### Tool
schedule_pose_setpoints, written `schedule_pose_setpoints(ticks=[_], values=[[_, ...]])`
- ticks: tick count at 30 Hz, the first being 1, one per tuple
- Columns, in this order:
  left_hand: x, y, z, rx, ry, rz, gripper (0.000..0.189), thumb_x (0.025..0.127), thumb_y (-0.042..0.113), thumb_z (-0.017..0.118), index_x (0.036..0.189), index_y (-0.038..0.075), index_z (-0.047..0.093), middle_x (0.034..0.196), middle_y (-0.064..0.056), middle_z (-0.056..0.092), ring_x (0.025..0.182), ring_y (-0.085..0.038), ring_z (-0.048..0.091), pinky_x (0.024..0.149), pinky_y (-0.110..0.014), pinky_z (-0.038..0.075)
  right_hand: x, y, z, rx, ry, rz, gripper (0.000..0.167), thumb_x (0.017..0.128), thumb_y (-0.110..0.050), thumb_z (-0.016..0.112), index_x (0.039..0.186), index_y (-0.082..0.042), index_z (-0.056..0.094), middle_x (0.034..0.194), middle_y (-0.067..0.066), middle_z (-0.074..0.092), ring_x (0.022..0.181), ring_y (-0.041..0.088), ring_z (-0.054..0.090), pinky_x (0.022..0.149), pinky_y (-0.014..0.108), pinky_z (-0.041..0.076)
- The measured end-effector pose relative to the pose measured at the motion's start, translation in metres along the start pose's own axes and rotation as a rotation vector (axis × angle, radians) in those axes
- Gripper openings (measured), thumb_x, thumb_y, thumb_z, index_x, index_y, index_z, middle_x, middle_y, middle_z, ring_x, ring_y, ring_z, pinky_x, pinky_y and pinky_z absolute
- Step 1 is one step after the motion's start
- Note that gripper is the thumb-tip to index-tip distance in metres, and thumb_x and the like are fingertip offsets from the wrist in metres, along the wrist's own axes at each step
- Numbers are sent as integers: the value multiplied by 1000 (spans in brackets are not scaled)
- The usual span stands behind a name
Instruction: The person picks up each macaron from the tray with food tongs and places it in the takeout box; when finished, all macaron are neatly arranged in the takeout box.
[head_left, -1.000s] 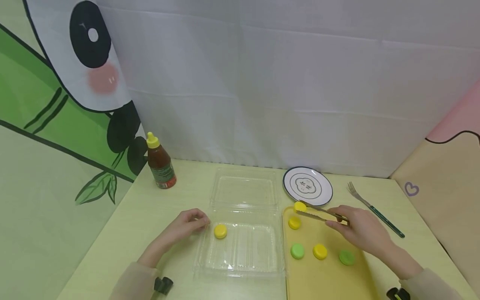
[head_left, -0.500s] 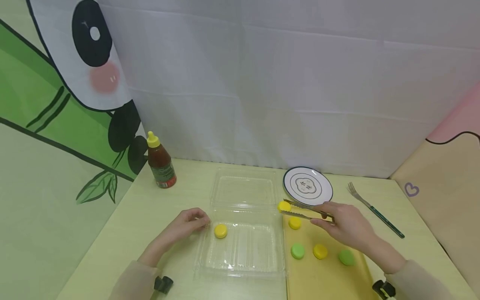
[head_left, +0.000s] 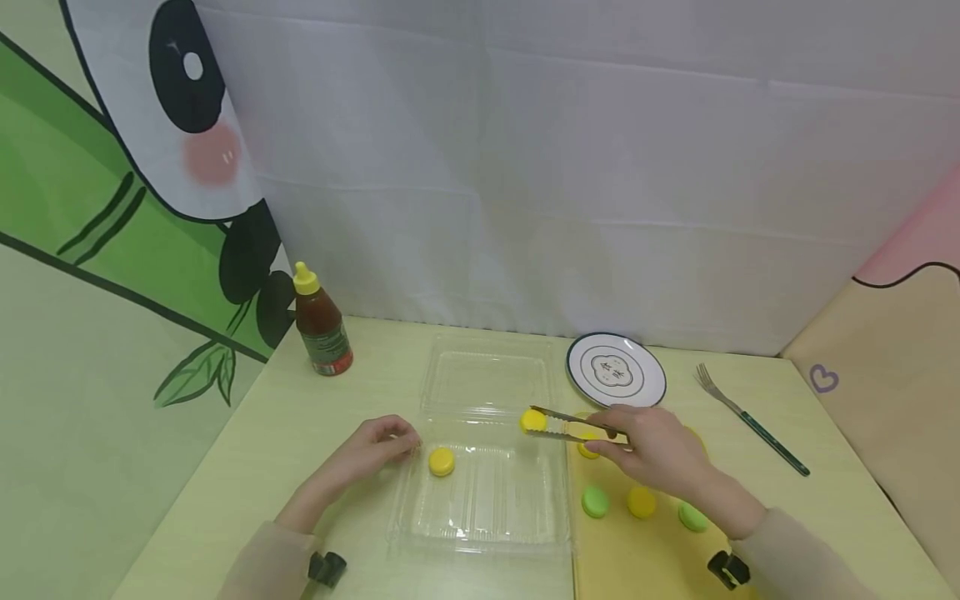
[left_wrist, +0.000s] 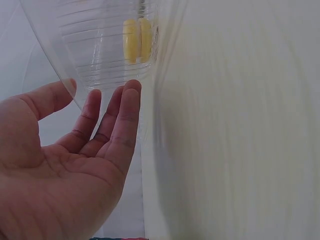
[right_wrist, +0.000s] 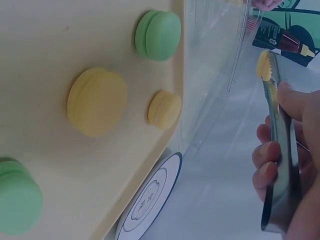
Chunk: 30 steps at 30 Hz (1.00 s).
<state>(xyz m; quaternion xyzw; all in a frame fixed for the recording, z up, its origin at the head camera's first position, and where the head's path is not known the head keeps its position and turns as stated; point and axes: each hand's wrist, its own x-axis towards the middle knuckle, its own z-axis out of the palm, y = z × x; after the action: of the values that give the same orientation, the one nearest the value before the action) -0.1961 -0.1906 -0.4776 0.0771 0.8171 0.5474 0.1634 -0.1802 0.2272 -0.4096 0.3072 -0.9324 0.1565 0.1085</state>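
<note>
My right hand (head_left: 651, 443) grips metal tongs (right_wrist: 283, 165), whose tips clasp a yellow macaron (head_left: 533, 421). That macaron hangs over the back right part of the clear plastic container (head_left: 480, 546). Another yellow macaron (head_left: 442, 462) sits inside near its left wall. At the container's left rim rests my left hand (head_left: 378, 446); in the left wrist view its fingers (left_wrist: 125, 117) are relaxed, with a gap from the thumb. On the yellow tray (head_left: 622, 567) lie green macarons (head_left: 596, 502) and yellow macarons (head_left: 641, 502), one partly hidden by the tongs.
The container's lid (head_left: 491, 375) lies folded back behind it. A blue-rimmed plate (head_left: 617, 371) stands behind the tray, a fork (head_left: 752, 419) to the right. At the back left is a sauce bottle (head_left: 322, 325). A white cloth backdrop (head_left: 525, 167) closes the back.
My right hand has moved left with the tongs, bringing the yellow macaron from above the tray's back left corner to over the container. My left hand has stayed at the rim.
</note>
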Motion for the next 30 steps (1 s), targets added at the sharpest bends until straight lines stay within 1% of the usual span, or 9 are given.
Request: schedule_pose_setpoints(ticks=[3, 7, 10, 12, 17, 20, 23, 30], values=[[0, 1, 0, -6, -2, -2, 30, 98, 31, 64, 108, 2, 66, 100, -7, 67, 92, -20, 60, 82, -35, 49, 5, -5, 6, 6, -8, -27, 27, 86, -33, 80, 107, -18, 74, 84, -14, 65, 64, 2, 53, 54, 20, 43], [0, 1, 1, -16, -5, -5, 30, 99, 30, 64, 108, 2, 66, 100, -8, 67, 93, -20, 61, 84, -34, 50, 11, -12, 12, 16, -10, -77, 26, 89, -33, 77, 107, -15, 74, 90, -8, 70, 73, 9, 63, 61, 23, 49], [1, 1, 1, -21, -6, -7, 28, 99, 29, 63, 108, 2, 66, 101, -8, 66, 94, -20, 61, 85, -34, 51, 14, -16, 17, 17, -25, -93, 26, 89, -32, 76, 107, -13, 74, 89, -7, 70, 73, 10, 63, 62, 24, 49], [1, 1, 2, -23, -7, -11, 27, 99, 28, 63, 108, 3, 66, 102, -8, 66, 95, -20, 61, 85, -34, 50, 15, -18, 21, 13, -42, -98, 27, 90, -33, 75, 108, -13, 74, 89, -8, 69, 71, 7, 61, 61, 23, 48], [1, 2, 2, -22, -11, -11, 27, 99, 28, 63, 108, 2, 66, 102, -8, 66, 95, -20, 61, 85, -35, 51, 18, -24, 28, 17, -59, -130, 27, 90, -34, 75, 108, -13, 74, 83, -8, 64, 67, 4, 55, 57, 20, 44], [0, 2, 2, -18, -12, -8, 30, 99, 30, 63, 109, 2, 65, 102, -8, 66, 95, -20, 61, 85, -35, 51, 21, -27, 30, 20, -64, -155, 26, 90, -33, 75, 107, -14, 74, 81, -8, 63, 66, 3, 54, 57, 19, 44], [0, 3, 2, -23, -11, -16, 30, 99, 30, 63, 109, 2, 65, 102, -8, 66, 95, -21, 61, 86, -35, 51, 25, -30, 32, 17, -87, -164, 26, 90, -34, 75, 107, -15, 73, 81, -8, 63, 65, 2, 53, 57, 19, 44], [1, 4, 4, -29, -5, -26, 28, 99, 29, 63, 108, 2, 66, 101, -9, 67, 94, -21, 62, 85, -34, 51, 29, -33, 38, 12, -145, -181, 27, 91, -35, 73, 109, -13, 73, 88, -5, 68, 73, 4, 63, 61, 21, 50]])
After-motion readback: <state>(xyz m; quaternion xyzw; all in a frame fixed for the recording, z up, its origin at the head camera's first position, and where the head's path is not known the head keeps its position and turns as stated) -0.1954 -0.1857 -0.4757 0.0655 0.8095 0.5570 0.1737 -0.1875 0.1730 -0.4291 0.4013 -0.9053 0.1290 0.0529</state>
